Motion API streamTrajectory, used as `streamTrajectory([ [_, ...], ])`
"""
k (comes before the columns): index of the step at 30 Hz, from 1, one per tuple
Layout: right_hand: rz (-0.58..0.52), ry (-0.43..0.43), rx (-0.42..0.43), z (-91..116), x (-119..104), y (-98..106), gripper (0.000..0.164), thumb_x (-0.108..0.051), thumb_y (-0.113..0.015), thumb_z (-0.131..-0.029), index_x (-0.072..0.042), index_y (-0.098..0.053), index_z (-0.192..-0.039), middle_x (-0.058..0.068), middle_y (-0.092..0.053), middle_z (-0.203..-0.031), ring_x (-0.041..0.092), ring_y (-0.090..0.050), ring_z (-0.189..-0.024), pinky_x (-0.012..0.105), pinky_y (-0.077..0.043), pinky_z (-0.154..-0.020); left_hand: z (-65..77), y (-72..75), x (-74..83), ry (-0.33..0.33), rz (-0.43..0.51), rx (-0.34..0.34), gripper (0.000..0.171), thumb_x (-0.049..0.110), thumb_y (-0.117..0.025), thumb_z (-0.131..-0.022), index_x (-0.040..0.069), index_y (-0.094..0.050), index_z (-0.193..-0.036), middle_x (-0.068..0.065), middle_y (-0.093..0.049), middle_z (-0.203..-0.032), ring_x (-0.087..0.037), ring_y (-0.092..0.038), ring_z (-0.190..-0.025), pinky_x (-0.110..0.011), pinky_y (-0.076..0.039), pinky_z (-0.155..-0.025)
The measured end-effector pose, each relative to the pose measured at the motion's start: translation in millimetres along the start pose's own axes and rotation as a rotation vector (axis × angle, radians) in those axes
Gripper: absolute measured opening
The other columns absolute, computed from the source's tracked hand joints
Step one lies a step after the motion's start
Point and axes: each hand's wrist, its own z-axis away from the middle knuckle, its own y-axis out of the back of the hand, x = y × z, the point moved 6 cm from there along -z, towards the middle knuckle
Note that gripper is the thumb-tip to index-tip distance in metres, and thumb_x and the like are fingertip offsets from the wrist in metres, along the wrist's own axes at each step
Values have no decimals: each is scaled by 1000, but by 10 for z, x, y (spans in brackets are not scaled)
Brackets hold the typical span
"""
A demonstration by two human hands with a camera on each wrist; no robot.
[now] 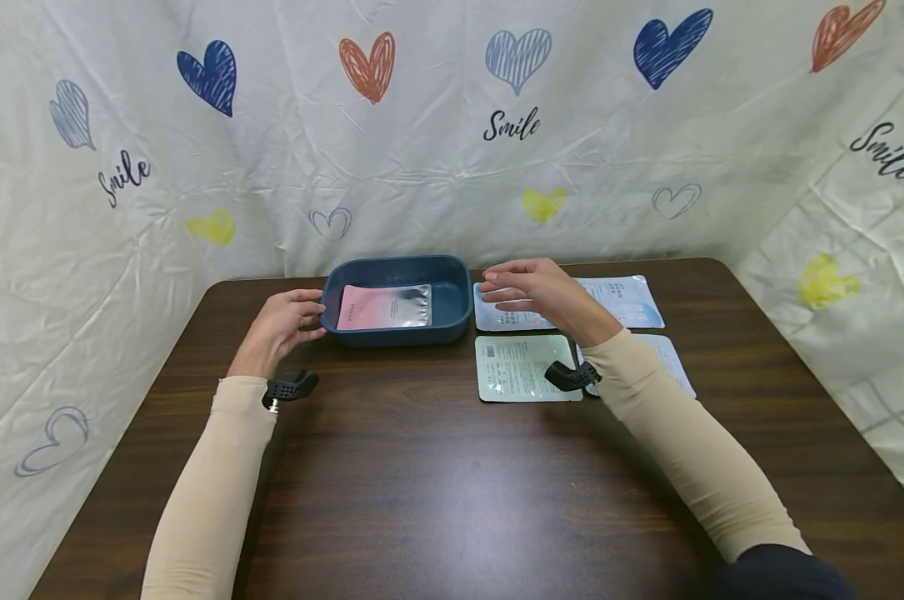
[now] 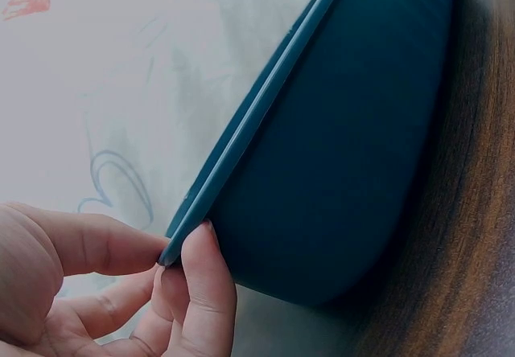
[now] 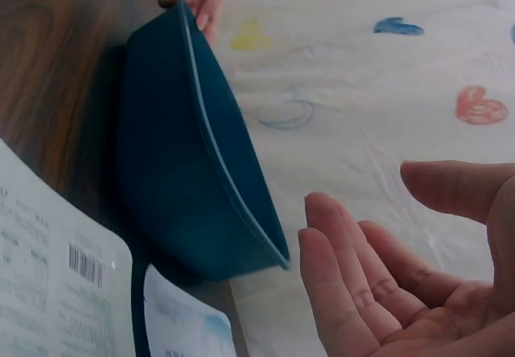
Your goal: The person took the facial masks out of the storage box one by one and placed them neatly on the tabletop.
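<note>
A dark blue rectangular bin (image 1: 402, 337) stands near the table's far edge. In it lies a flat pink and silver packet (image 1: 377, 307). My left hand (image 1: 282, 325) pinches the bin's left end by the rim; in the left wrist view the thumb and a finger (image 2: 211, 293) meet on the rim. To the right of the bin hovers my right hand (image 1: 545, 292), fingers extended, thumb apart, holding nothing. In the right wrist view a gap separates its fingertips from the bin (image 3: 165, 148). Beneath that arm lie flat packets, among them a pale green one (image 1: 522, 371).
Light blue packets lie behind (image 1: 624, 302) and to the right (image 1: 669, 358) of the green one, partly hidden by the right hand and arm. A white cloth (image 1: 437, 167) with hearts hangs behind and beside the dark wooden table (image 1: 422, 467).
</note>
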Motion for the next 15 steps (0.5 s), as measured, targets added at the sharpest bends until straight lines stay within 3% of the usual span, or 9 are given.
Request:
streamTrajectory([
  [15,-53,-6,-23,-252,-91,-371,40,-20,-64,-101,-1,-59,-136,20,-66,-131,29,-67,-118,43,-51,-105,5,-4,1,-16,-7,-1,48,11,-55,-104,7,-46,-151,-11,-51,-128,-20,-58,-99,-26,-60,-77],
])
